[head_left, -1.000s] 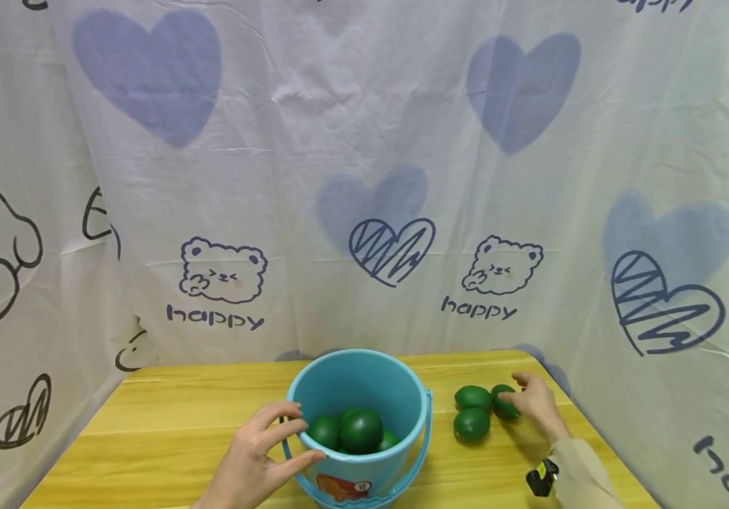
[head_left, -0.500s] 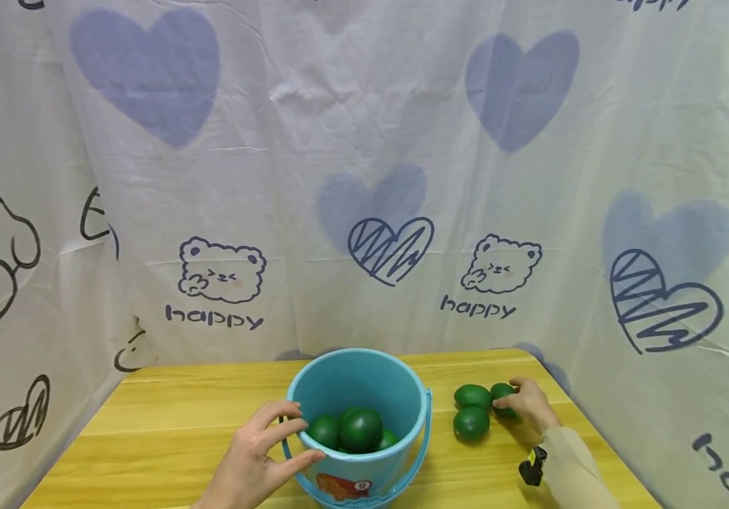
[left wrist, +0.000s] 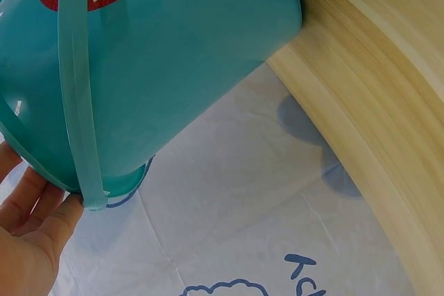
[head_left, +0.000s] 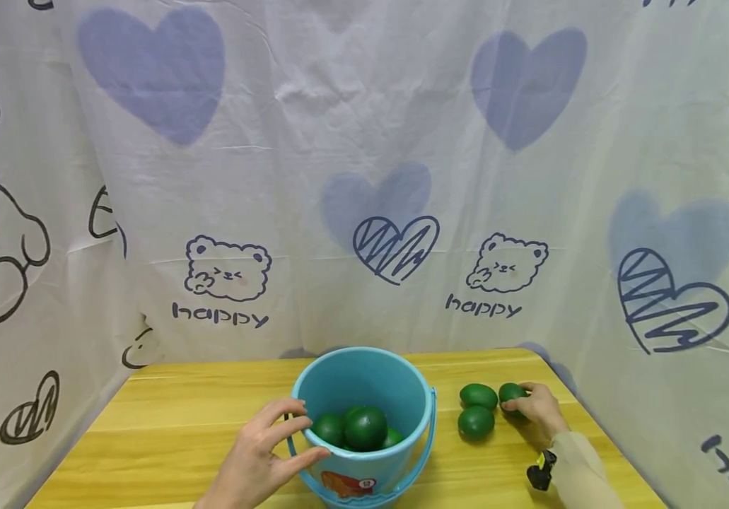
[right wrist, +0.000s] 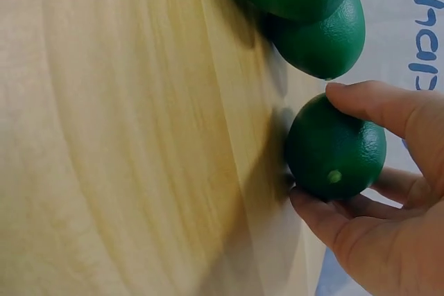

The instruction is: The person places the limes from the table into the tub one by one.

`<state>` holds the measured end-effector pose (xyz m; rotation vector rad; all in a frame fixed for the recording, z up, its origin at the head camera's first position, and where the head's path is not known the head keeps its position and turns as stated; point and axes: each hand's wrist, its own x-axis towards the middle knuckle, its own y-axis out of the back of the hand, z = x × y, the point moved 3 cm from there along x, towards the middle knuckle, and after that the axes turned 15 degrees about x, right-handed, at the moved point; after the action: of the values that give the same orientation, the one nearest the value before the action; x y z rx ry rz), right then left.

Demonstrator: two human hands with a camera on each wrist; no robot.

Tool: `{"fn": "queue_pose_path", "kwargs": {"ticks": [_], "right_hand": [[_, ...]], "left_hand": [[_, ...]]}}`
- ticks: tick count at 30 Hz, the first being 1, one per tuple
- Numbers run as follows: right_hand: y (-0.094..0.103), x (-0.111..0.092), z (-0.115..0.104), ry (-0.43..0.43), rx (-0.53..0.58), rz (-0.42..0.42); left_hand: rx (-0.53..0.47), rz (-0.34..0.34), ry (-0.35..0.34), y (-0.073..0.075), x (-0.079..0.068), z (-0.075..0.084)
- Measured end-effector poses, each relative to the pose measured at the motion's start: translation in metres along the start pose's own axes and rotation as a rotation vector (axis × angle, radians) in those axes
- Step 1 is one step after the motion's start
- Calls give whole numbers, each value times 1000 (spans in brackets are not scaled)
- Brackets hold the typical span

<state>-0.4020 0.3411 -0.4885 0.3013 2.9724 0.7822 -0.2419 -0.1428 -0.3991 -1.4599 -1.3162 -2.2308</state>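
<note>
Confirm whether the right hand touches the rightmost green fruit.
Touching. Right wrist view: the right hand has fingers against opposite sides of the rightmost green fruit, no gap visible.

On head view I see crinkled off-white fabric backdrop [head_left: 313, 127] hanging behind yellow wood-grain desk [head_left: 167, 410]. Matching off-white left cloth panel [head_left: 78, 304] and right cloth panel [head_left: 663, 396] flank desk. I make out printed solid lavender-blue hearts [head_left: 150, 78], scribbled navy outline hearts [head_left: 396, 247], navy line-drawn bear faces [head_left: 230, 274], "happy" lettering [head_left: 220, 314]. Light looks soft to me.
</note>
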Motion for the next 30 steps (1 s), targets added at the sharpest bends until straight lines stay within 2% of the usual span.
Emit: {"fn": "queue_pose_path", "kwargs": {"ticks": [3,11,18,27,30], "right_hand": [[4,0,1,-2,10,18],[11,-6,4,-13,181,28],[14,-8,3,-15,201,39],[13,-6,6,-23,256,74],[11,-7,3,-34,351,82]], "left_hand": [[-1,14,-6,0,0,0],[1,14,3,0,0,0],[-6,15,-19,-1,2,1],[4,11,-8,-2,1,-1],[-4,11,-10,-2,1,-1]]}}
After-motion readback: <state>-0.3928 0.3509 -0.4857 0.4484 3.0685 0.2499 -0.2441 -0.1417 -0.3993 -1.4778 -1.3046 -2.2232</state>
